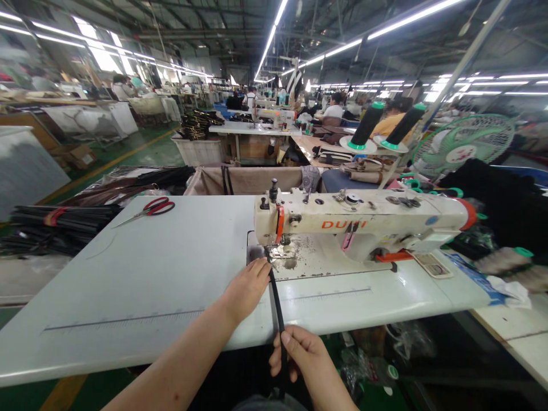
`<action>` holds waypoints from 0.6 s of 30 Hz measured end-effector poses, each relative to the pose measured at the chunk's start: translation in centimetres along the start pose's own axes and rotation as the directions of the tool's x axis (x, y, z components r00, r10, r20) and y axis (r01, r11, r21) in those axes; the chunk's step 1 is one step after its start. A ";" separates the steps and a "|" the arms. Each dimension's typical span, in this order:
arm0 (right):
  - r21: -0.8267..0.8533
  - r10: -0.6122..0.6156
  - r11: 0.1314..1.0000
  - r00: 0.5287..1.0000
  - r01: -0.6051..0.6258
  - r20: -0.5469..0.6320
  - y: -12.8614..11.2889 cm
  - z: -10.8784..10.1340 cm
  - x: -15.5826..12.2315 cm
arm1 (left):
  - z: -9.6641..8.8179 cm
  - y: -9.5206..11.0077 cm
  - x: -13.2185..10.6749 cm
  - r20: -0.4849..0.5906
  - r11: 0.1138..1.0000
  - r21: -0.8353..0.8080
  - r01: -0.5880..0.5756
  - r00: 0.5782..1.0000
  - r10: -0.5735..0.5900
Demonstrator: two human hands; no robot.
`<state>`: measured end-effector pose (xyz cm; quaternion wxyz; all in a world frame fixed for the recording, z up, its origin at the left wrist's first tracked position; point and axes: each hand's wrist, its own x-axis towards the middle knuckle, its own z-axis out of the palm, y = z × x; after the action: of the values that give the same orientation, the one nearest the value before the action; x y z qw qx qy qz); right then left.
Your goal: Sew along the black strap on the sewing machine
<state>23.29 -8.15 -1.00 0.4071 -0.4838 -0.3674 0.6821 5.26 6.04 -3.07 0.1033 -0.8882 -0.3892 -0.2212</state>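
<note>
A narrow black strap (277,302) runs from the presser foot of a white sewing machine (359,220) back over the table edge toward me. My left hand (247,288) lies on the table with its fingertips pressing the strap's far end just before the needle. My right hand (302,354) is below the table's front edge, fingers pinched round the strap's near part and holding it taut.
Red-handled scissors (149,208) lie at the far left of the white table (141,274). Black strap bundles (55,228) are stacked off its left edge. Two black thread cones (367,127) and a green fan (464,142) stand behind the machine. Other people work at distant tables.
</note>
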 end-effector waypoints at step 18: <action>-0.154 -0.089 0.981 0.981 0.116 0.171 1.6 -1.5 1.9 | 1.9 -0.3 -1.4 0.039 0.998 0.014 -0.059 0.997 0.059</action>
<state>24.07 -6.92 -3.55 0.3694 -0.4384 -0.4788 0.6649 4.78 6.03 -5.46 0.1089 -0.9027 -0.3664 -0.1977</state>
